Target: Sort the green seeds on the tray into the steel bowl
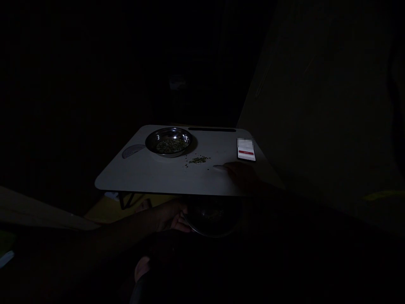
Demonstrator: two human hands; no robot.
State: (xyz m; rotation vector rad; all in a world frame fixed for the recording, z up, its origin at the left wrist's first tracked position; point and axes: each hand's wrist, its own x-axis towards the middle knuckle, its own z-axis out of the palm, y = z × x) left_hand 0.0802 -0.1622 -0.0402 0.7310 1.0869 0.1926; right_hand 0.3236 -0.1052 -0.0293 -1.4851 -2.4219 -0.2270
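Observation:
My left hand (179, 219) has its fingers wrapped round the rim of a dark metal bowl (211, 223), which is tilted just below the table's near edge. Small pale bits lie inside it, too dim to name. On the white table, my right hand (242, 172) is low over the surface, mostly in shadow. A small, pale, flat thing (219, 167) sticks out leftward from its fingers; its kind is unclear. Left of it lies a loose pile of small green and brown seeds or grains (199, 160). Behind the pile stands a shiny steel bowl (168, 154) with more of them inside.
A lit phone (246, 153) lies at the table's right. A clear protractor-like half disc (132, 150) is left of the steel bowl. The white folding table (139, 179) has a dark slot (211, 129) along its far edge. A wall (316, 105) rises at right. Surroundings are very dark.

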